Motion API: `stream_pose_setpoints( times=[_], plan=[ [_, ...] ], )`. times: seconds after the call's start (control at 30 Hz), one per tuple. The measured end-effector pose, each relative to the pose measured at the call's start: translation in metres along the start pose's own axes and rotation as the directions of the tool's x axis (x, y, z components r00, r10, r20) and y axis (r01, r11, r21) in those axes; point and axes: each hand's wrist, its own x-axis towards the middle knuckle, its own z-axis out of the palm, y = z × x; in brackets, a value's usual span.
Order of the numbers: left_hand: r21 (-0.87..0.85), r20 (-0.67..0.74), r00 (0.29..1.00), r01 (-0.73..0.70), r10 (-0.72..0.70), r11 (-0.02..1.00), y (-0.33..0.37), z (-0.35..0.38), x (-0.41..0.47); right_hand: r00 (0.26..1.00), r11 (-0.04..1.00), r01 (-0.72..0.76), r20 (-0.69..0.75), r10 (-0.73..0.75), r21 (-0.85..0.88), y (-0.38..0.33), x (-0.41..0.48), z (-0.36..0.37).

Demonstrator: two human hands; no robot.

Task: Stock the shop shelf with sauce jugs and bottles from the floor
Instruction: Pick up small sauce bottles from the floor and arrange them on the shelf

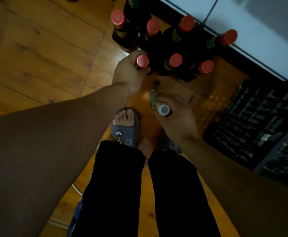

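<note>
Several dark sauce bottles with red caps stand close together on the wooden floor ahead of my feet. My left hand grips the neck of the nearest red-capped bottle at the group's left front corner. My right hand holds a clear amber bottle with a white cap by its neck, just above the floor and apart from the group. Both bottle bodies are mostly hidden by the hands.
A black plastic crate lies on the floor to the right. A pale wall or shelf base runs along the upper right behind the bottles. My feet in grey slippers stand just below the hands.
</note>
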Motion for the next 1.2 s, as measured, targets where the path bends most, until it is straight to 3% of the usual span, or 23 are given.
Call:
stream_pose_setpoints(
  times=[0.27,0.43,0.67,0.93,1.2],
  plan=[
    [-0.015,-0.011,0.997,-0.079,0.079,0.997,0.032,-0.022,-0.058,0.996,0.997,-0.047,-0.076,0.052,0.065,-0.035,-0.036,-0.036],
    [0.008,0.029,0.992,-0.123,0.123,0.992,0.093,-0.052,-0.107,0.996,0.994,-0.075,-0.05,0.079,0.08,-0.083,-0.076,-0.09],
    [0.007,0.082,0.971,-0.225,0.224,0.974,0.208,-0.106,-0.177,0.973,0.997,0.033,-0.229,-0.016,0.07,-0.179,-0.144,-0.18],
    [0.099,0.11,0.92,-0.386,0.376,0.917,0.345,-0.17,-0.26,0.907,0.989,0.146,-0.404,-0.119,0.036,-0.277,-0.221,-0.277],
    [0.194,0.207,0.818,-0.572,0.537,0.797,0.484,-0.229,-0.341,0.792,0.975,0.216,-0.576,-0.201,-0.043,-0.368,-0.295,-0.373]
  ],
)
